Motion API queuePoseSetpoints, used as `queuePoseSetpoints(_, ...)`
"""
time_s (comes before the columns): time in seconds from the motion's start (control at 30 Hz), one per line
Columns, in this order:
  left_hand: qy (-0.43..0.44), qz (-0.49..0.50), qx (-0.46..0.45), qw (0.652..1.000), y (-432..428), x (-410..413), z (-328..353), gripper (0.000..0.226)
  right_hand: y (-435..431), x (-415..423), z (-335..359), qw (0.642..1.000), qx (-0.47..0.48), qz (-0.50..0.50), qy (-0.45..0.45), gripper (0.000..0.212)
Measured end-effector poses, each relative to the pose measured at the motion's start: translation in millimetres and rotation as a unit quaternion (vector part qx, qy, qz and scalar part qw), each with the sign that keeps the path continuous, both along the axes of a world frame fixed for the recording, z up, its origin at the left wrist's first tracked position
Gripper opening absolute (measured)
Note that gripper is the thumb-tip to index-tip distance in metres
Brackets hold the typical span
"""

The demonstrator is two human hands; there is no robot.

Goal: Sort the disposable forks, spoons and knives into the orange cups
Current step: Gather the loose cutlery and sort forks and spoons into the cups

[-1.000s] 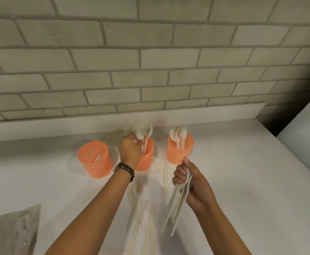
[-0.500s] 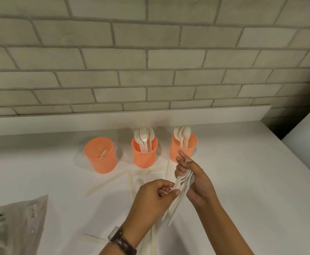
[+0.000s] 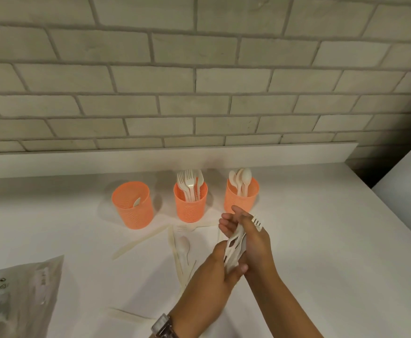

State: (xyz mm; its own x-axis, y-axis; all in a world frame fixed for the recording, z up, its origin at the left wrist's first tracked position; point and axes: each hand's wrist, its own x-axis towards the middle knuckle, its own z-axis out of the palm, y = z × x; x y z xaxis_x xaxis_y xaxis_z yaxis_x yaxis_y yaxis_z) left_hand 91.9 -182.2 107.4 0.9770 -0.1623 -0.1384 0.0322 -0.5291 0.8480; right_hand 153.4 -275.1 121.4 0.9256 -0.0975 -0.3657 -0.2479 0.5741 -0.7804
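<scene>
Three orange cups stand in a row near the wall. The left cup [image 3: 133, 208] holds one pale piece. The middle cup [image 3: 190, 205] holds several forks [image 3: 189, 183]. The right cup [image 3: 241, 197] holds spoons [image 3: 242, 179]. My right hand [image 3: 253, 242] grips a bundle of cutlery [image 3: 235, 247], with fork tines sticking out at its top. My left hand [image 3: 218, 272] pinches the lower end of the same bundle. Loose pieces lie on the counter: a knife [image 3: 139, 241], a spoon [image 3: 183, 246] and a fork [image 3: 187, 228].
A white counter [image 3: 321, 240] ends at a brick wall behind the cups. A crumpled plastic bag [image 3: 16, 296] lies at the front left. More cutlery [image 3: 129, 314] rests near the front edge. A white surface [image 3: 409, 181] rises at the right.
My left hand left the middle cup after dropping forks in, came back and now grips the lower end of the bundle held by my right hand.
</scene>
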Motion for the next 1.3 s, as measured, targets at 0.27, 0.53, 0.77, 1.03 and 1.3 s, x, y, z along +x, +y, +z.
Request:
queuePoseSetpoints(0.27, 0.104, 0.050, -0.250, 0.961, 22.8, 9.7, 5.8, 0.015, -10.5, -1.8, 9.6, 0.978, -0.048, 0.204, -0.016, 0.062)
queuePoseSetpoints(0.53, 0.049, 0.112, -0.295, 0.948, 39.7, 6.5, 11.3, 0.011, 8.3, -30.4, 3.3, 0.952, -0.258, 0.155, -0.056, 0.011)
queuePoseSetpoints(0.77, 0.027, 0.162, -0.282, 0.945, 44.5, 0.5, 4.2, 0.016, 24.8, -31.2, 5.8, 0.935, -0.305, 0.141, -0.112, 0.010)
queuePoseSetpoints(1.03, -0.002, 0.218, -0.262, 0.940, 41.7, 17.4, -3.4, 0.019, 25.0, -15.0, 9.1, 0.964, -0.220, 0.150, -0.030, 0.008)
queuePoseSetpoints(1.3, 0.036, 0.222, -0.343, 0.912, 50.7, 35.9, 2.5, 0.016, -42.1, 81.7, 40.2, 0.907, -0.386, -0.064, -0.154, 0.009)
